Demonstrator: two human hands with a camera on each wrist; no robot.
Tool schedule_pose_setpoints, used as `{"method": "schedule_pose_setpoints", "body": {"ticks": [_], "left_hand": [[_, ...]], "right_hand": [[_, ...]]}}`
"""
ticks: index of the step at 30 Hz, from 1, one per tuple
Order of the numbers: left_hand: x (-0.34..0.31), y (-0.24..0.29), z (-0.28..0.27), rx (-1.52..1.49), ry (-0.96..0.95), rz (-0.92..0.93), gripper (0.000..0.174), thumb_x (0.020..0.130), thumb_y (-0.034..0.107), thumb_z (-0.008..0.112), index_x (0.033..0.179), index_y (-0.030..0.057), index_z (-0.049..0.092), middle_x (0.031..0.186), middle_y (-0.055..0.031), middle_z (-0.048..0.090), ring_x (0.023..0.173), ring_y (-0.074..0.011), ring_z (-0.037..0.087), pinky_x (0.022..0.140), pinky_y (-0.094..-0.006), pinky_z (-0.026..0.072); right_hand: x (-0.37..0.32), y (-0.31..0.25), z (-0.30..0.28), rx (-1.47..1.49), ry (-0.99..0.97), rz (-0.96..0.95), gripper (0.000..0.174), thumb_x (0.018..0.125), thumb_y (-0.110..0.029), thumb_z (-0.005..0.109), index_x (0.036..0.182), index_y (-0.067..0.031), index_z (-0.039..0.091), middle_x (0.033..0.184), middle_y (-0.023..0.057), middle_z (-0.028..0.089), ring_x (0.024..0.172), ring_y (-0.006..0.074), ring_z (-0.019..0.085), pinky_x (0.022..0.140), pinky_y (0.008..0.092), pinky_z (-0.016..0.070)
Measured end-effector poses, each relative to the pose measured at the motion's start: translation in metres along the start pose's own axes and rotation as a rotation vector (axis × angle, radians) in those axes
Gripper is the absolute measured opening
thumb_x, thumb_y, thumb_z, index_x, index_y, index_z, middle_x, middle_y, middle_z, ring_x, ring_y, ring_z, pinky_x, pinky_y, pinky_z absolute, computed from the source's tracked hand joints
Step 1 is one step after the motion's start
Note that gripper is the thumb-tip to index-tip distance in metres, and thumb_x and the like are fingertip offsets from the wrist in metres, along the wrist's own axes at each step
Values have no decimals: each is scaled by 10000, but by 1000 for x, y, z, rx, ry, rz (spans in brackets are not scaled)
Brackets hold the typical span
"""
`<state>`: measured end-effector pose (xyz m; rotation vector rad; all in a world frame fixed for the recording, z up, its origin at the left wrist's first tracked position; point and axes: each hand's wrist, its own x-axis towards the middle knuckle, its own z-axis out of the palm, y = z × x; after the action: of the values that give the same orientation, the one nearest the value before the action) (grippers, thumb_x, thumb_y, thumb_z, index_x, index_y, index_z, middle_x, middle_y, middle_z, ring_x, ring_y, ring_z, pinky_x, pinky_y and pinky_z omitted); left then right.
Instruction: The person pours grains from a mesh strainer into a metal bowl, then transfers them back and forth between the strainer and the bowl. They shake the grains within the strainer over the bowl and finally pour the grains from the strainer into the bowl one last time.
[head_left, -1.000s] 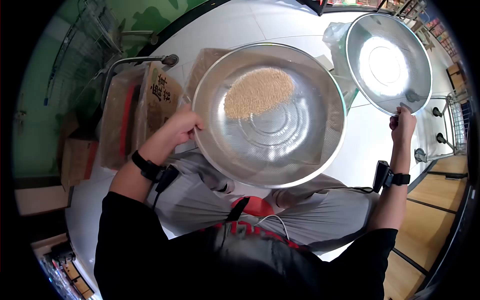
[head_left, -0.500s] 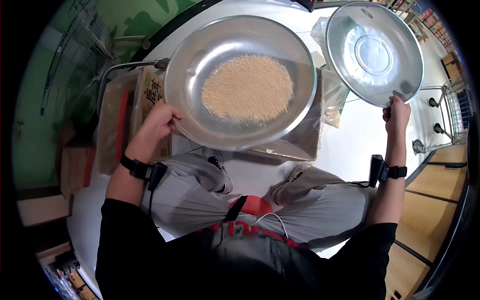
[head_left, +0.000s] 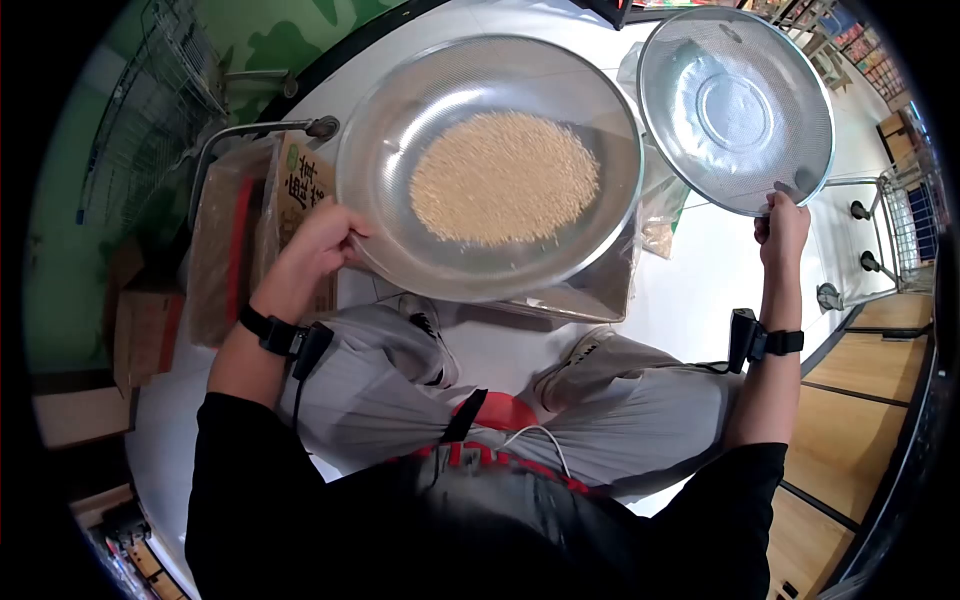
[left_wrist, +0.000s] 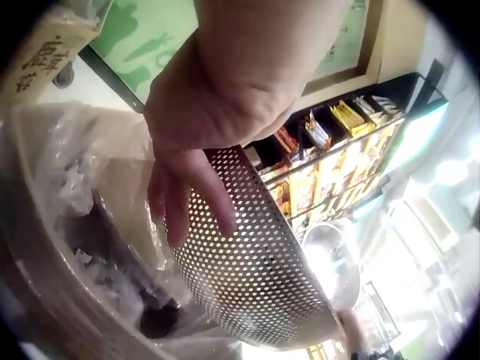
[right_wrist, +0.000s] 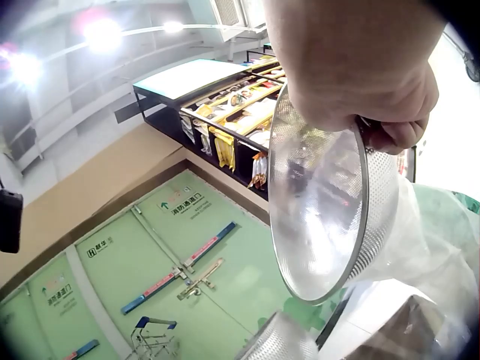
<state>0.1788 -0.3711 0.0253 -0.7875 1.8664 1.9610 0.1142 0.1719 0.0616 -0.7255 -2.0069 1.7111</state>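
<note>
My left hand (head_left: 325, 238) grips the near left rim of a wide perforated metal colander (head_left: 385, 180), held over a plastic-lined box (head_left: 605, 290). A patch of small pale tan grain (head_left: 505, 180) lies across the colander's bottom. From below, the left wrist view shows the fingers (left_wrist: 217, 196) spread against its perforated outer wall. Out to the right, my right hand (head_left: 783, 230) pinches the near rim of a second metal colander (head_left: 735, 110), tilted, with no grain showing in it. In the right wrist view that hand's fingers curl over the second colander's rim (right_wrist: 363, 217).
A clear bag (head_left: 658, 215) with some grain at its bottom stands between the two colanders. Left of the box is a printed carton (head_left: 290, 185) beside a cart handle (head_left: 250, 130). A wheeled cart (head_left: 880, 235) and wooden cabinets (head_left: 880, 400) line the right side.
The left colander has moved forward and left, uncovering the box's near edge and my shoes. Its grain has spread into a wider patch. The right colander has shifted slightly left.
</note>
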Motion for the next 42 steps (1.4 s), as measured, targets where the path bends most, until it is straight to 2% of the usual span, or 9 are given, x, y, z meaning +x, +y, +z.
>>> {"method": "schedule_pose_setpoints", "body": {"ticks": [4,9,14,17,23,25,26,31,42], "left_hand": [[-4,13,-16,50,80,95,424,683,-74,546,1099,3,562,800,-77,605,547,-160,563,367,-279,352],[-5,15,-15,49,112,179,437,681,-83,535,1109,6,542,790,-93,591,513,-175,549,348,-287,345],[3,17,-19,52,109,142,441,687,-89,537,1116,11,527,761,-109,580,477,-195,547,318,-305,364],[9,18,-26,64,125,113,432,687,-84,544,1109,7,532,763,-111,583,479,-207,557,311,-313,384],[6,35,-33,51,215,220,432,678,-86,554,1100,1,537,802,-122,597,509,-230,581,300,-315,399],[-1,43,-31,92,250,217,482,664,-92,554,1139,-8,560,912,-100,636,681,-200,627,503,-317,488],[-1,44,-32,94,250,218,482,664,-92,554,1139,-8,560,912,-100,636,681,-200,627,503,-317,488],[-5,53,-35,25,237,406,515,670,-117,535,1177,-28,546,975,-109,640,814,-205,640,703,-311,524],[-8,69,-31,55,254,455,522,674,-127,538,1187,-33,531,995,-123,627,795,-203,630,671,-311,519]], "right_hand": [[4,3,-3,-31,23,45,99,788,-58,497,853,16,479,569,31,415,367,129,386,323,281,242],[0,-5,-2,-36,5,71,86,788,-52,492,838,13,466,585,33,411,362,123,369,326,272,233],[-7,-23,-7,-263,-73,111,68,749,-93,499,755,-43,453,529,15,381,352,126,346,325,286,224],[-20,-35,-11,-389,-154,110,87,757,-86,489,813,-22,470,556,18,394,353,115,338,320,280,222],[-28,-33,-2,-524,-285,186,123,762,-80,478,855,-1,474,571,21,401,354,111,333,303,275,231],[-33,-34,4,-516,-299,182,129,762,-77,471,860,7,473,568,31,406,349,115,343,294,281,227],[-38,-37,8,-553,-331,184,127,762,-73,469,858,10,471,566,37,412,345,117,346,289,285,225],[-59,-39,26,-656,-430,198,152,773,-71,480,895,19,465,557,42,445,339,126,379,282,294,256],[-57,-33,40,-696,-676,350,112,774,-87,483,802,20,500,527,33,436,334,118,389,277,263,274]]}}
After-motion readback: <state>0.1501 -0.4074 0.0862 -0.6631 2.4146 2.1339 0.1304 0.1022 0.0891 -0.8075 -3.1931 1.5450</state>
